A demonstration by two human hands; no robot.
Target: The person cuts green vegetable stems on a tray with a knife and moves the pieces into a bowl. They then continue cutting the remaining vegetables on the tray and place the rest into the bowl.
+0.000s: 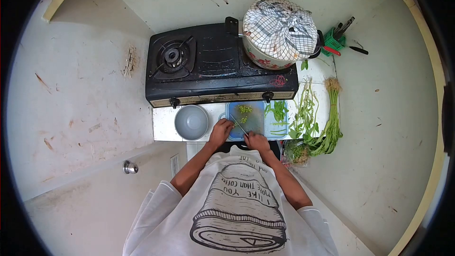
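Observation:
My right hand (257, 142) is closed round the handle of a knife (241, 125), whose thin blade slants up and left across a blue cutting board (256, 122). At the board's left side my left hand (222, 131) is closed, its fingertips pinching green stems (235, 124) beside the blade; the stems are mostly hidden. A small heap of chopped green pieces (244, 109) lies above the blade. Leafy greens (279, 110) and several cut stems (278, 132) rest on the board's right part. Left of my left hand stands a grey bowl (191, 122).
Behind the board is a black two-burner stove (215, 61), bearing a large pot (270, 59) with a checked cloth over its lid. Bunches of greens (333, 118) and a plastic bag of greens (299, 152) lie right. A green utensil basket (334, 42) stands in the corner.

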